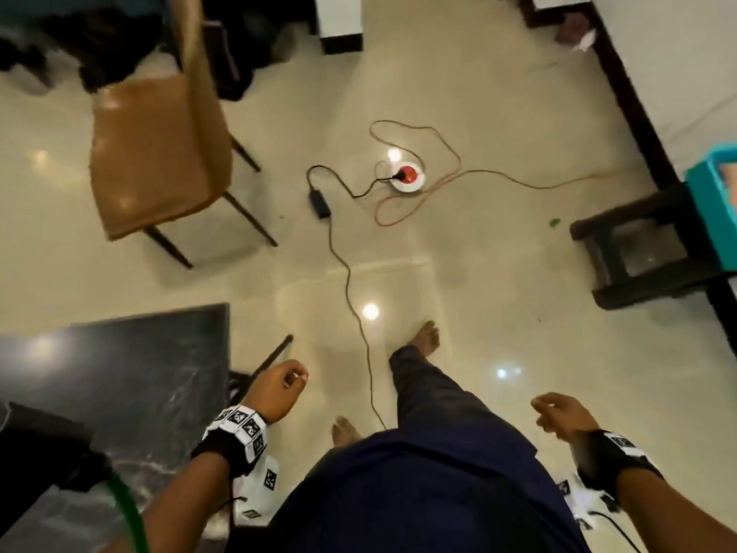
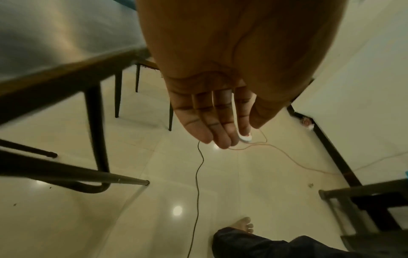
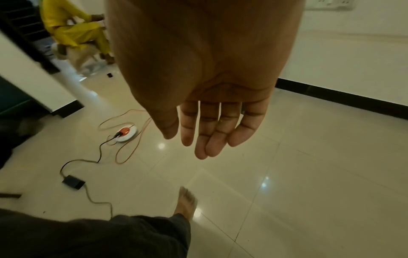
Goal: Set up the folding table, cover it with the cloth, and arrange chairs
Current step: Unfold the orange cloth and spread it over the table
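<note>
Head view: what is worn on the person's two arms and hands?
Both forearms are bare, no sleeves. Behind the left hand sits a black wrist strap carrying white tags printed with black square markers. Behind the right hand, a matching black strap with similar tags; thin black cables trail below both wrists. No gloves.

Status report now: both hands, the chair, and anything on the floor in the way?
Left hand and right hand open, holding nothing. Brown chair ahead-left, untouched. Black cable and extension reel across the floor ahead.
</note>
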`<state>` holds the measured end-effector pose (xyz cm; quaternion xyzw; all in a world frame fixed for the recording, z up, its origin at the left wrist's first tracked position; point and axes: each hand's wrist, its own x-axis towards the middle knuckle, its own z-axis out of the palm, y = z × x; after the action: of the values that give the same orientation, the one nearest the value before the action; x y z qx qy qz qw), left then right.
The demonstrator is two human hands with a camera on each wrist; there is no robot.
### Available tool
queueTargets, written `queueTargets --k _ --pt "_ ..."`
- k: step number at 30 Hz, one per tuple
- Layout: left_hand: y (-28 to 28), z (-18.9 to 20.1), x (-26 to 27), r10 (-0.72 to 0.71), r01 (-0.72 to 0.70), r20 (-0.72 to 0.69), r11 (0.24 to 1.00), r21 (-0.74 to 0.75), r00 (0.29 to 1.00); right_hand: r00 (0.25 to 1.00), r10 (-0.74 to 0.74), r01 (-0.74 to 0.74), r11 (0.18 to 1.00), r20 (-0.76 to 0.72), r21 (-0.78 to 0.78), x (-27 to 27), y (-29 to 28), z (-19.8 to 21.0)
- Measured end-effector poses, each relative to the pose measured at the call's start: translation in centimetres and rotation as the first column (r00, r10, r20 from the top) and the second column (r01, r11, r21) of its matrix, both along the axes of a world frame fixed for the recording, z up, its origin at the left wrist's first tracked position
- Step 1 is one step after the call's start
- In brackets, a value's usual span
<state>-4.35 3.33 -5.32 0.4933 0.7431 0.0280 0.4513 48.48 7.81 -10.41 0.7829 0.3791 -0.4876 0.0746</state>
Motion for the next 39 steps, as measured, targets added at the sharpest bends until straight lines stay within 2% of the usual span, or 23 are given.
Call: queueTargets --k 3,6,10,15,23,25,31,36,38,39 --pt "6.8 -2.6 1.2 -0.194 0.179 -0.061 0.966 -0.187 0.979 0.988 -0.151 0.151 0.988 -0.040 -0.010 3.4 0.9 -0.7" --pt "13.7 -3.8 3.4 -0.300 0.255 -0.099 0.912 -0.321 0.949 0.966 -0.248 0.248 0.969 -0.079 -0.007 6.3 3.3 -0.6" --pt "23.8 -3.6 8.4 -0.374 0.306 -0.150 0.887 -0.345 0.915 0.937 -0.326 0.336 0.939 -0.122 0.071 10.1 8.0 0.2" --pt "37.6 -2.1 20.0 -0.513 0.464 -0.134 0.840 -0.280 0.848 0.889 -0.431 0.451 0.883 -0.155 0.132 15.7 14.3 1.8" --pt "56.5 -4.1 42.9 -0.747 0.722 -0.037 0.653 -0.228 0.664 0.791 -0.598 0.612 0.768 -0.131 0.189 26.9 24.4 1.5" --pt "59.7 -4.6 47.8 -0.780 0.756 -0.017 0.612 -0.235 0.626 0.772 -0.627 0.633 0.745 -0.104 0.210 29.4 26.2 1.7" --pt "68.9 -3.5 64.1 -0.916 0.890 0.008 0.387 -0.240 0.401 0.703 -0.708 0.696 0.668 -0.065 0.262 39.4 32.7 3.7" --pt "74.7 -3.4 75.4 -0.947 0.928 -0.050 0.322 -0.186 0.319 0.724 -0.690 0.657 0.692 0.008 0.298 48.4 39.4 3.5" --pt "76.5 -4.0 79.2 -0.943 0.931 -0.076 0.333 -0.152 0.325 0.724 -0.690 0.663 0.702 0.019 0.259 52.1 42.4 1.6" --pt "77.1 -4.2 80.7 -0.933 0.924 -0.082 0.358 -0.133 0.350 0.709 -0.705 0.683 0.691 0.012 0.236 53.4 43.7 0.9"
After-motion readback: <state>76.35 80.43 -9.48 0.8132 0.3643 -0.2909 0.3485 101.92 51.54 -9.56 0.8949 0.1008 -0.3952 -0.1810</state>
